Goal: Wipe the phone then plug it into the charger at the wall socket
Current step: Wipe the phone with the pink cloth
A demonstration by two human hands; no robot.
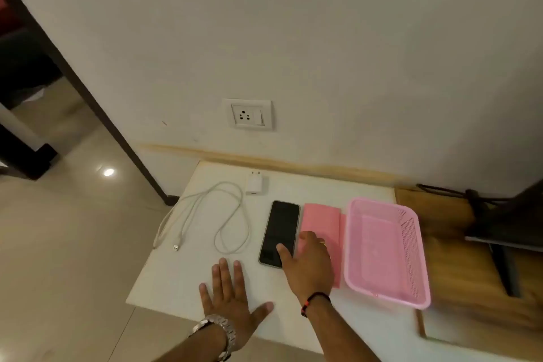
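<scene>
Right hand (311, 264) lay over the near end of the pink cloth (321, 222), thumb on the phone (279, 229); whether it gripped either, cannot tell. Left hand (232, 297) spread flat on the white board (308, 188). Wiping apparently not begun; next: lift cloth. Phone face-up, screen dark, between cable (205, 214) and cloth.

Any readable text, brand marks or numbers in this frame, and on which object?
None can be read.
phone: screen dark, no text.
charger adapter: any print too small to tell.
wall socket: no marking visible.
wristwatch: no legible markings.
</scene>
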